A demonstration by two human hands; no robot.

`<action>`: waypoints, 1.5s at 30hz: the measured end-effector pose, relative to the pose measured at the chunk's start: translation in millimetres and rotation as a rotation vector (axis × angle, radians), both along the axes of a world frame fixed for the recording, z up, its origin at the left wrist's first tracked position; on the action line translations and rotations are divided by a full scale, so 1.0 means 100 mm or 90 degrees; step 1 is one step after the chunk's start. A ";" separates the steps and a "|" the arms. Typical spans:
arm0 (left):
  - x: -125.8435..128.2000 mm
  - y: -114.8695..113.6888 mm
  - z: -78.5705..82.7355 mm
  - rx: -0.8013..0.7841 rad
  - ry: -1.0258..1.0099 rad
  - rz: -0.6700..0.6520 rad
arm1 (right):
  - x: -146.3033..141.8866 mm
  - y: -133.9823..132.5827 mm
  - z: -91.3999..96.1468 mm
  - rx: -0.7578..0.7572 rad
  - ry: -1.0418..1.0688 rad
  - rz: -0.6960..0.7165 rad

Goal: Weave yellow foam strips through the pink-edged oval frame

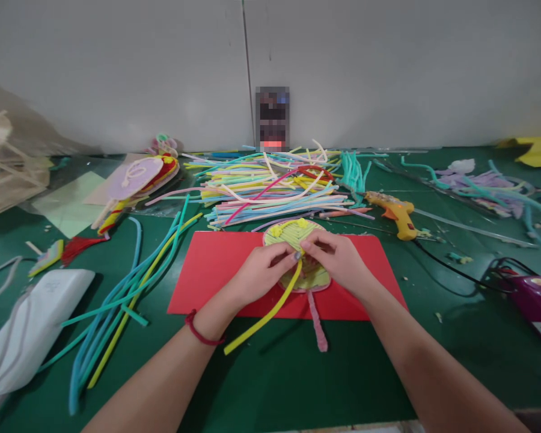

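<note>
A small round fan (293, 237), covered in yellow-green pipe cleaners with a pink handle, lies on a red sheet (207, 267). My left hand (261, 273) is closed in a pinch on a yellow pipe cleaner (261, 319) that trails toward me off the fan. My right hand (338, 258) is also closed, its fingertips pressing the same pipe cleaner onto the fan's face. A red cord circles my left wrist.
A pile of coloured pipe cleaners (270, 186) lies behind the red sheet, with more blue and yellow ones (117, 300) at left. A yellow glue gun (399, 213) sits at right, a purple tool (534, 300) farther right. Finished fans (137, 180) and a white device (31, 325) are at left.
</note>
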State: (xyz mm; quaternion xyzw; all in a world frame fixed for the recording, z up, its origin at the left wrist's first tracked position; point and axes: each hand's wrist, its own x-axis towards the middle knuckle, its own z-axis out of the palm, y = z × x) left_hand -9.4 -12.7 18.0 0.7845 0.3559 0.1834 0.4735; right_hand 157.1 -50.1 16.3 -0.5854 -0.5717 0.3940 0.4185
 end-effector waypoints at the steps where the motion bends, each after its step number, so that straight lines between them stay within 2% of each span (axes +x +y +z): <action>1: 0.00 0.00 -0.01 -0.025 -0.009 -0.004 | 0.00 0.00 -0.01 0.004 -0.002 -0.006; 6: 0.00 0.01 -0.04 -0.196 -0.103 -0.012 | -0.01 0.00 -0.03 -0.033 0.039 -0.017; 8: 0.00 0.01 -0.05 -0.230 -0.138 -0.002 | -0.01 0.00 -0.02 -0.034 0.045 -0.018; 13: 0.00 0.01 -0.06 -0.221 -0.136 0.036 | -0.01 0.01 0.00 -0.026 0.038 -0.004; 16: 0.01 0.01 -0.02 -0.161 -0.110 0.050 | 0.00 0.01 -0.01 -0.010 0.026 -0.019; 20: 0.02 0.03 0.02 -0.111 -0.179 0.147 | 0.03 0.02 -0.04 0.029 0.064 -0.160; 23: -0.01 0.08 0.00 -0.163 -0.274 0.265 | 0.05 0.03 -0.05 0.063 0.141 -0.289; 27: -0.06 0.16 -0.09 -0.222 -0.448 0.441 | 0.09 0.07 -0.08 0.112 0.322 -0.388; 30: -0.06 0.17 -0.11 -0.237 -0.483 0.454 | 0.12 0.10 -0.10 0.116 0.419 -0.418; 34: 0.01 0.10 -0.10 -0.117 -0.305 0.335 | 0.12 0.09 -0.10 0.114 0.408 -0.408; 36: 0.04 0.05 -0.10 -0.063 -0.226 0.285 | 0.09 0.07 -0.08 0.118 0.352 -0.388; 38: 0.06 0.02 -0.08 -0.054 -0.189 0.254 | 0.04 0.04 -0.07 0.120 0.269 -0.356; 42: 0.06 0.02 -0.05 -0.050 -0.181 0.258 | -0.08 -0.01 -0.09 0.118 0.101 -0.223; 45: 0.05 0.04 -0.04 -0.052 -0.184 0.277 | -0.13 -0.03 -0.12 0.127 0.038 -0.144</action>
